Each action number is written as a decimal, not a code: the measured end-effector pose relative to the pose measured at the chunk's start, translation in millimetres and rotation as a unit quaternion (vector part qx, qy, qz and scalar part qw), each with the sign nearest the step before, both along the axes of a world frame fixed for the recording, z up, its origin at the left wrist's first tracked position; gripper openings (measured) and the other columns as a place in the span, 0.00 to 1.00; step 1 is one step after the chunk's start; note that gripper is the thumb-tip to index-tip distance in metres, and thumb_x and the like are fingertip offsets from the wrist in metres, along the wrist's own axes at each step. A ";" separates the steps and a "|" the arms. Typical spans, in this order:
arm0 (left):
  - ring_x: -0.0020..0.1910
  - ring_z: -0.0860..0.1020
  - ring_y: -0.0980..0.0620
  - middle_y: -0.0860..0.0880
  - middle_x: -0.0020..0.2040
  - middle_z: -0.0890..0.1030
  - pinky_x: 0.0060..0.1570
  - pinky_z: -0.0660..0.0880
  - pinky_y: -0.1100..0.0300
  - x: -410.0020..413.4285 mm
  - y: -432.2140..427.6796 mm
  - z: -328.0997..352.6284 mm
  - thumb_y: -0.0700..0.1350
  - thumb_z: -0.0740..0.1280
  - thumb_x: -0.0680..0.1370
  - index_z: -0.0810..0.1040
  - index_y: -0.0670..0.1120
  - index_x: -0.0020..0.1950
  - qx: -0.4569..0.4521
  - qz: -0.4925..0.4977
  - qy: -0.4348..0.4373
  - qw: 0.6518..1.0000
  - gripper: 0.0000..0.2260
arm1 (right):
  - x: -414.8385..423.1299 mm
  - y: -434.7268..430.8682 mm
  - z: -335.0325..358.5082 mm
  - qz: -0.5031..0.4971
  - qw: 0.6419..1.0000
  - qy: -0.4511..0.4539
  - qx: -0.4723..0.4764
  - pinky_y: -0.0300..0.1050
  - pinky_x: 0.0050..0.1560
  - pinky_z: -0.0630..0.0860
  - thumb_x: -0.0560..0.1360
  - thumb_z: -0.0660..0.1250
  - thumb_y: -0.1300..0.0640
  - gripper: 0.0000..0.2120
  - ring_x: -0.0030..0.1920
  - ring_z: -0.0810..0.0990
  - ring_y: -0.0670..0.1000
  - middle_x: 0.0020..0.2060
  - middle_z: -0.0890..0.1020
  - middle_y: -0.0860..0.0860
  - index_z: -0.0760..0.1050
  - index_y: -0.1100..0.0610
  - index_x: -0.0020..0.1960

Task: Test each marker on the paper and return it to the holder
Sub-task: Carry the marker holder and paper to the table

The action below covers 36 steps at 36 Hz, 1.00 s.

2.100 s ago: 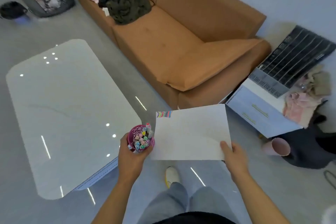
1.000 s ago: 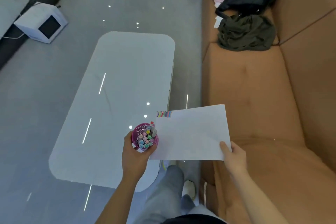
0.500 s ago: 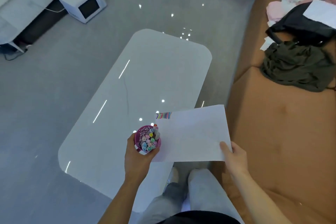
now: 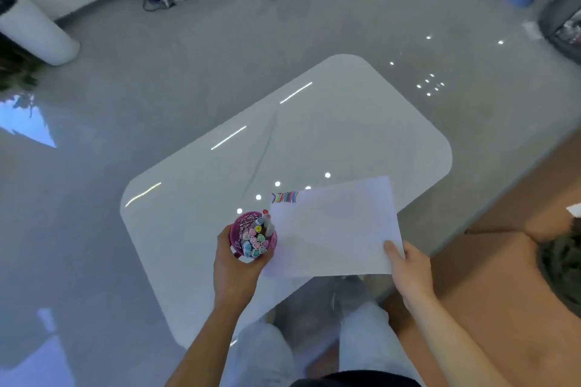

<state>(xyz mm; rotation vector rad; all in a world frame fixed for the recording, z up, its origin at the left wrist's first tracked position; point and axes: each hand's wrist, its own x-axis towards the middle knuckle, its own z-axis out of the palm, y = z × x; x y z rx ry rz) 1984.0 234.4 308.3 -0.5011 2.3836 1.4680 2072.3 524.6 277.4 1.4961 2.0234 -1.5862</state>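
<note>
We logged the left hand [image 4: 235, 267] wrapped round the magenta marker holder [image 4: 236, 231], held up over the near end of the white desk [image 4: 314, 135]. The right hand [image 4: 408, 267] pinched the paper [image 4: 333, 229] at its near right corner, thumb on top. Holder looked light and rigid, so we'd grip its wall. Paper looked limp and we judged it needed the desk under it. Markers [image 4: 255, 243] sat packed caps-up, count unclear. Fingers under the paper were hidden.
</note>
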 end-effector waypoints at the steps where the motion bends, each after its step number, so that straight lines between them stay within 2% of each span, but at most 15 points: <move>1: 0.53 0.79 0.62 0.63 0.56 0.78 0.43 0.75 0.72 2.1 6.1 0.0 0.51 0.82 0.65 0.68 0.60 0.65 0.000 0.017 -0.002 1.000 0.34 | -9.2 9.8 0.4 0.022 1.000 0.000 0.003 0.49 0.39 0.70 0.82 0.65 0.54 0.14 0.39 0.76 0.55 0.40 0.81 0.58 0.79 0.63 0.45; 5: 0.53 0.80 0.60 0.61 0.55 0.79 0.46 0.76 0.68 12.2 23.0 -4.1 0.49 0.83 0.64 0.69 0.60 0.64 0.005 0.083 -0.004 0.997 0.34 | -40.5 36.6 -2.3 0.097 0.995 0.003 0.006 0.48 0.39 0.73 0.82 0.65 0.53 0.11 0.42 0.80 0.56 0.43 0.83 0.56 0.80 0.59 0.48; 10: 0.53 0.80 0.61 0.62 0.56 0.79 0.47 0.77 0.66 25.2 26.9 -7.6 0.50 0.83 0.64 0.68 0.62 0.63 -0.005 0.153 -0.016 0.988 0.35 | -68.6 43.3 -7.2 0.160 0.987 0.003 0.005 0.48 0.43 0.75 0.82 0.65 0.55 0.09 0.44 0.82 0.56 0.44 0.85 0.56 0.82 0.57 0.48; 14: 0.49 0.76 0.73 0.64 0.53 0.78 0.42 0.73 0.74 35.1 21.9 -7.7 0.48 0.83 0.65 0.66 0.62 0.62 -0.016 0.182 -0.022 0.983 0.34 | -81.4 34.1 -6.8 0.201 0.980 0.008 0.006 0.48 0.40 0.71 0.81 0.65 0.54 0.12 0.39 0.77 0.55 0.37 0.82 0.54 0.79 0.59 0.43; 16: 0.48 0.75 0.75 0.65 0.52 0.77 0.39 0.72 0.75 39.4 17.1 -9.6 0.48 0.83 0.65 0.66 0.61 0.62 -0.020 0.192 -0.030 0.981 0.34 | -84.6 27.9 -9.0 0.211 0.977 0.008 0.006 0.48 0.39 0.70 0.81 0.65 0.54 0.13 0.37 0.75 0.53 0.35 0.80 0.53 0.79 0.60 0.42; 21: 0.51 0.79 0.65 0.64 0.54 0.78 0.40 0.73 0.74 48.0 4.9 -20.4 0.49 0.83 0.63 0.66 0.62 0.62 -0.023 0.218 -0.037 0.975 0.36 | -88.9 14.1 -21.3 0.231 0.973 0.018 0.013 0.46 0.37 0.68 0.81 0.65 0.55 0.14 0.34 0.72 0.52 0.31 0.76 0.51 0.76 0.57 0.37; 26: 0.52 0.79 0.60 0.62 0.55 0.78 0.42 0.73 0.73 55.8 0.5 -34.2 0.51 0.83 0.64 0.66 0.61 0.64 -0.024 0.218 -0.043 0.975 0.35 | -88.3 8.8 -39.0 0.236 0.971 0.024 0.009 0.45 0.38 0.71 0.80 0.66 0.56 0.12 0.35 0.75 0.51 0.34 0.80 0.50 0.79 0.56 0.39; 32: 0.52 0.79 0.64 0.63 0.54 0.79 0.44 0.77 0.71 65.2 8.7 -56.4 0.48 0.83 0.63 0.67 0.61 0.63 -0.016 0.246 -0.053 0.968 0.36 | -86.6 13.4 -61.0 0.258 0.966 0.007 -0.001 0.45 0.39 0.73 0.81 0.66 0.56 0.10 0.37 0.78 0.51 0.37 0.82 0.50 0.80 0.57 0.42; 36: 0.50 0.79 0.67 0.63 0.53 0.79 0.42 0.75 0.72 66.5 19.6 -79.1 0.47 0.83 0.64 0.67 0.62 0.62 -0.017 0.264 -0.052 0.963 0.35 | -92.1 19.3 -84.6 0.284 0.959 -0.005 -0.012 0.46 0.39 0.73 0.81 0.66 0.55 0.10 0.38 0.79 0.52 0.39 0.84 0.52 0.81 0.58 0.44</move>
